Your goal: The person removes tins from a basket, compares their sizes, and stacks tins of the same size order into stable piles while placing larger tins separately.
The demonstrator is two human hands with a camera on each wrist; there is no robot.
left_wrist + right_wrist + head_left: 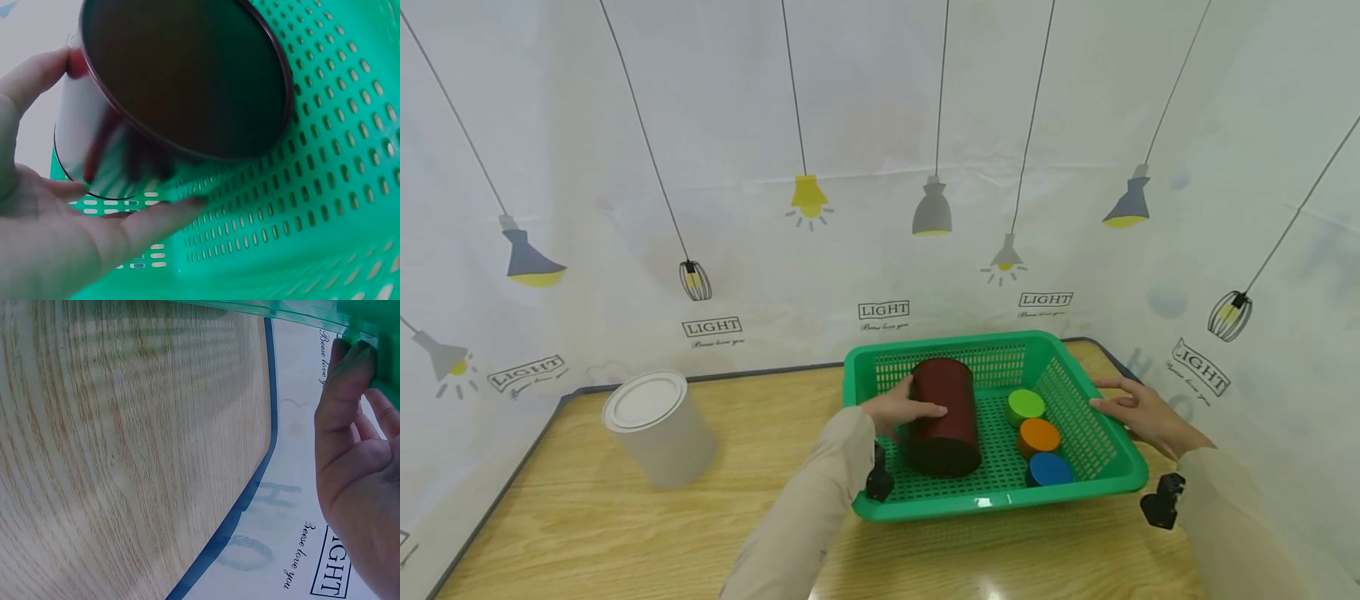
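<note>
A dark red cylindrical canister (946,392) lies on its side in a green slotted plastic basket (940,510). My left hand (897,408) grips the canister from its left, thumb over the upper side; in the left wrist view the fingers reach below its curved wall and its dark round end (187,81) faces the camera. On the basket's right rim my right hand (1150,418) pinches the edge, fingertips (350,365) curled at it in the right wrist view. Right of the canister, three small round pieces stand in a row: lime green (1026,403), orange (1039,436) and blue (1049,469).
A white lidded can (670,446) stands on the wooden table (625,533) left of the basket. Behind runs a pale wall covering (865,250) printed with hanging lamps, meeting the table's dark-edged back and sides close to the basket.
</note>
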